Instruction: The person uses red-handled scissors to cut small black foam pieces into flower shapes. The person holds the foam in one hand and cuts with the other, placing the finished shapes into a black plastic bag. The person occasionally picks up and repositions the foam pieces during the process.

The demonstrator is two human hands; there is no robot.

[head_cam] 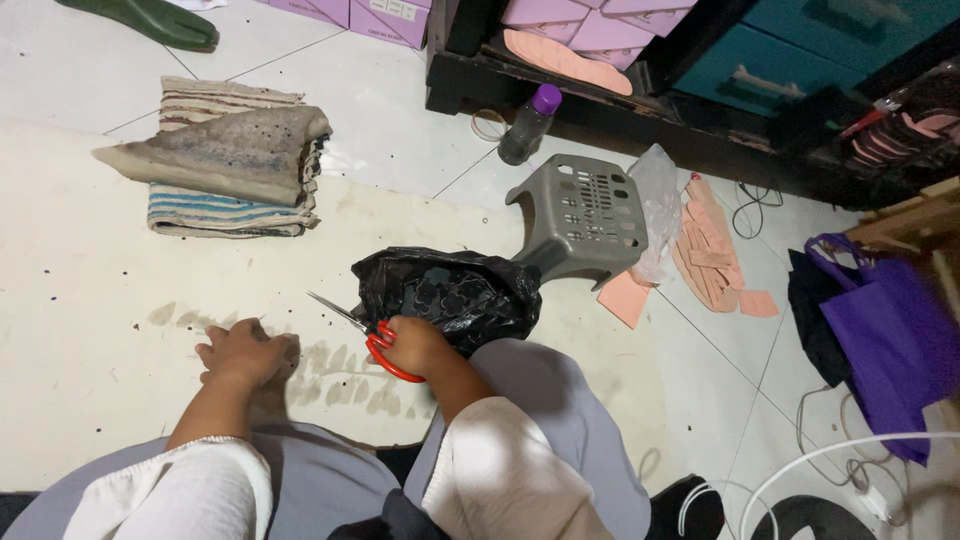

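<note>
My right hand (pixel 415 345) grips red-handled scissors (pixel 375 340), their blades pointing up and left over a cream floor mat (pixel 80 300). My left hand (pixel 243 352) rests knuckles-down on the mat beside a row of grey marks (pixel 335 375); whether it holds anything I cannot tell. A black plastic bag (pixel 445 295) lies just behind my right hand, touching my grey-clad knee.
A folded striped cloth stack (pixel 225 160) sits at the mat's far left. A grey plastic stool (pixel 585 215) lies tipped over, next to a clear bag and pink cut pieces (pixel 705 260). A purple-capped bottle (pixel 528 125), dark shelving, a purple tote bag (pixel 890 335) and cables crowd the right.
</note>
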